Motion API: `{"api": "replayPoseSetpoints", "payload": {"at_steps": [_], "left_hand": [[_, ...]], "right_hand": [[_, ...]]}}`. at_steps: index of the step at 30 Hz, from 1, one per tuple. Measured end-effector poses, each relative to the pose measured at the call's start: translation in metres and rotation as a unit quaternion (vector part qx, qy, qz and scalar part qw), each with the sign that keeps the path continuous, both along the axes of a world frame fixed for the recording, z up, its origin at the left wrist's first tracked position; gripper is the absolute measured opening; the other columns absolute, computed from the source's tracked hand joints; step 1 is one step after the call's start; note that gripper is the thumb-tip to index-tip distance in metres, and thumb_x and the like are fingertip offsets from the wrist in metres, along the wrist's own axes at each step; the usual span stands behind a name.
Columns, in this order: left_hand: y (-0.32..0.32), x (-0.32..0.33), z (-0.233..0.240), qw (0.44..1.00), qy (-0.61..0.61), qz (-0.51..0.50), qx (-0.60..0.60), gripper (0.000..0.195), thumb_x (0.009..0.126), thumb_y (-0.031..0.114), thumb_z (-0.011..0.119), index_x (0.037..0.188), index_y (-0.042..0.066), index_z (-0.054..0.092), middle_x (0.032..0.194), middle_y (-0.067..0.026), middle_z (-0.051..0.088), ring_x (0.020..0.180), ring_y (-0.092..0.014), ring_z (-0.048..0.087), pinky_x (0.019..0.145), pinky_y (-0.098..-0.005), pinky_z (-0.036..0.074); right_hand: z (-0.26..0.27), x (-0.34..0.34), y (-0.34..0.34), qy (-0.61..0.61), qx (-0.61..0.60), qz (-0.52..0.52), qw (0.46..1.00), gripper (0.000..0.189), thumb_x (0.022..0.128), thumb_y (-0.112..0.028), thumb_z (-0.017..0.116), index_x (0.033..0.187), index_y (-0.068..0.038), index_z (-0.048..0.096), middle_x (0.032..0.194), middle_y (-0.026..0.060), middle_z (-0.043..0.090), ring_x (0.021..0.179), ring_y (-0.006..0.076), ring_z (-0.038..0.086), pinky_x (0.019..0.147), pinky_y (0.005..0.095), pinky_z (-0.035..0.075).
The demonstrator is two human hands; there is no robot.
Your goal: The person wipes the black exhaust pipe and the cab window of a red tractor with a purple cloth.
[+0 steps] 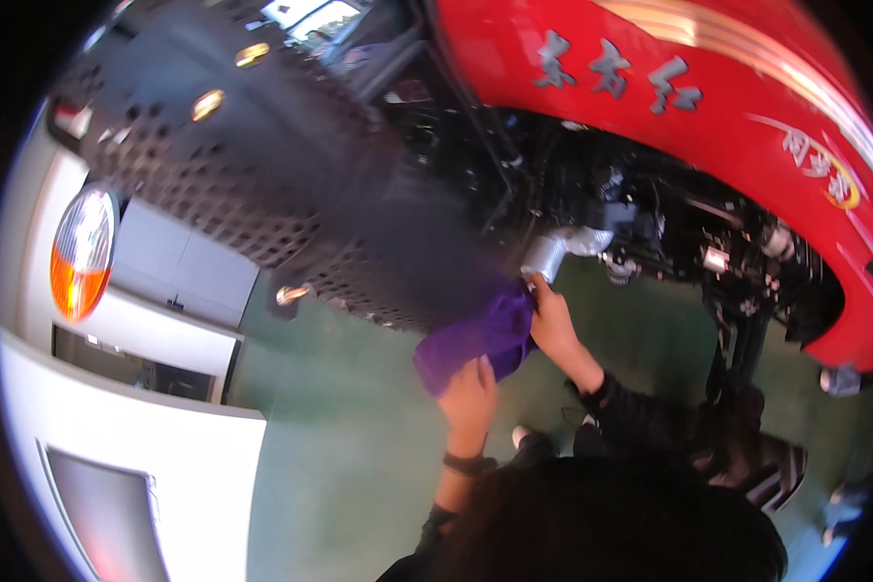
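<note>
A purple cloth (pixel 474 336) is spread between my two hands, against the end of a long black panel with many small holes (pixel 262 167). My left hand (pixel 470 396) grips the cloth's lower edge. At the cloth's upper right, my right hand (pixel 551 320) has its fingers closed on the fabric. Just above those fingers is a silver cylindrical canister (pixel 544 254), close to my fingertips; whether they touch it I cannot tell. Part of the panel's end is blurred, and the cloth covers some of it.
A red tractor hood (pixel 618 40) with raised characters curves overhead, above dark engine parts (pixel 647 211). An oval clear-and-orange lamp (pixel 84 251) stands out at the left. White walls (pixel 153 429) rise beyond the green floor (pixel 335 451). Another person's legs (pixel 844 509) show at lower right.
</note>
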State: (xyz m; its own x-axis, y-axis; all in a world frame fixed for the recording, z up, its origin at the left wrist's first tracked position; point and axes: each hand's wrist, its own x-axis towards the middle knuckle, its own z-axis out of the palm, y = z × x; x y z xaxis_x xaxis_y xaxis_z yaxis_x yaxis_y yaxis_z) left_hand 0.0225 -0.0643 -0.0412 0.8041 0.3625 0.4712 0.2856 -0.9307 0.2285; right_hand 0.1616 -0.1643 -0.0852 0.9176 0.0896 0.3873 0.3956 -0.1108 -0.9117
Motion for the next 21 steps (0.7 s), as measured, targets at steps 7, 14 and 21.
{"api": "replayPoseSetpoints", "payload": {"at_steps": [7, 14, 21], "left_hand": [[0.107, 0.003, 0.078, 0.982, -0.186, -0.024, 0.01, 0.062, 0.083, 0.019, 0.058, 0.134, -0.007, 0.035, 0.125, -0.0268, 0.045, 0.116, -0.041, 0.044, 0.101, -0.0455, 0.033], [0.1, 0.054, 0.218, 0.766, -0.413, -0.312, -0.381, 0.07, 0.099, 0.048, 0.034, 0.146, -0.002, 0.017, 0.148, -0.0107, 0.028, 0.135, -0.021, 0.028, 0.112, -0.0313, 0.019], [0.108, 0.109, 0.131, 0.559, -0.371, -0.322, -0.668, 0.062, 0.097, 0.051, 0.035, 0.135, 0.002, 0.041, 0.127, -0.0119, 0.051, 0.109, -0.023, 0.051, 0.099, -0.0347, 0.038]], "right_hand": [[0.136, -0.088, -0.002, 0.148, 0.262, 0.248, 0.921, 0.025, 0.088, 0.005, 0.056, 0.108, -0.006, 0.045, 0.075, -0.0036, 0.051, 0.065, 0.0008, 0.045, 0.057, 0.0164, 0.036], [0.196, -0.114, 0.012, -0.116, 0.138, 0.217, 0.959, 0.025, 0.086, 0.004, 0.061, 0.107, -0.002, 0.049, 0.076, 0.0012, 0.051, 0.063, 0.003, 0.046, 0.055, 0.0181, 0.039], [0.143, -0.122, 0.036, -0.066, 0.041, 0.112, 0.991, 0.028, 0.086, 0.005, 0.06, 0.111, -0.003, 0.052, 0.07, 0.0049, 0.057, 0.062, 0.0065, 0.057, 0.056, 0.0222, 0.045]]}}
